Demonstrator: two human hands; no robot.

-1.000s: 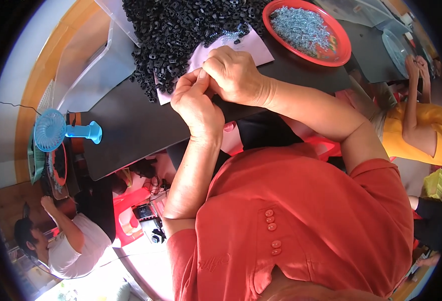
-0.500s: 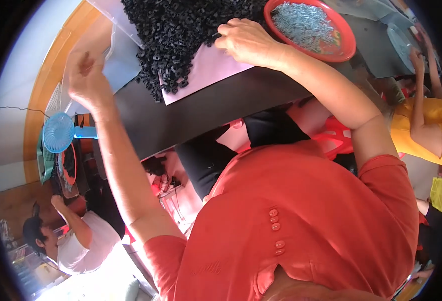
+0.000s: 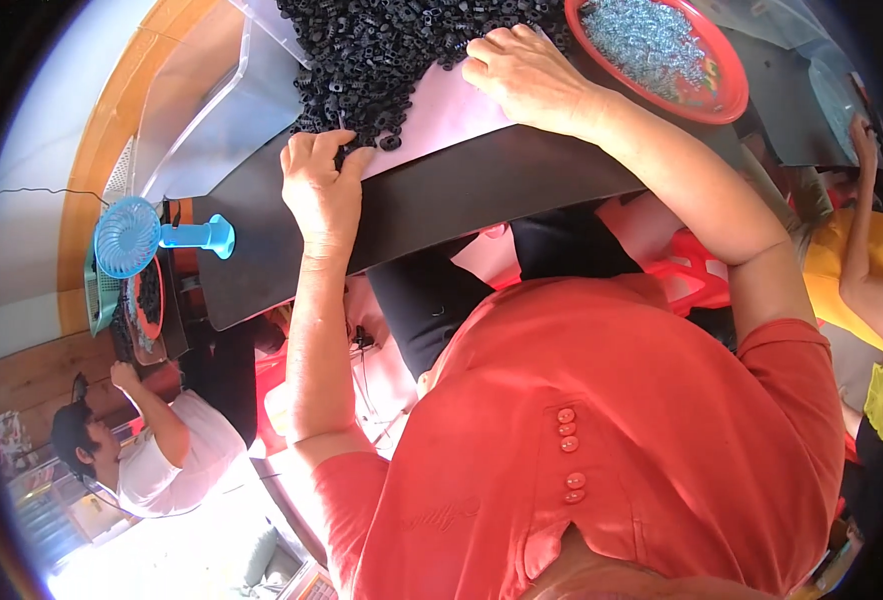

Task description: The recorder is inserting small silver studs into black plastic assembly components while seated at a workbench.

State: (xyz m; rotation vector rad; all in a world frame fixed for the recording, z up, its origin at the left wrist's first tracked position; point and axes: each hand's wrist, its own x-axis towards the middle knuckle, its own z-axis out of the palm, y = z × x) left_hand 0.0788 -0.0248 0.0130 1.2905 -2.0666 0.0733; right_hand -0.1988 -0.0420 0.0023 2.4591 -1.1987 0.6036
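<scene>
Black parts (image 3: 371, 75) lie heaped on the far side of the table (image 3: 511, 178). At their near left edge, the left hand (image 3: 323, 188) has thumb and fingers wide. The right hand (image 3: 536, 85) curls over the pink sheet (image 3: 446, 108); from here I cannot tell if it holds anything. 1 red plate (image 3: 733, 98) sits farther right.

The parts (image 3: 361, 75) are all black, the sheet (image 3: 451, 110) a pale pinkish lilac, the table (image 3: 501, 170) near-black. The dish (image 3: 731, 106) is red with a patch of yellow and green inside; its bits (image 3: 641, 45) shine silvery blue. I see a red shirt (image 3: 661, 410) with glossy red buttons (image 3: 567, 430), black trousers (image 3: 426, 305), a bright blue fan (image 3: 128, 237).
</scene>
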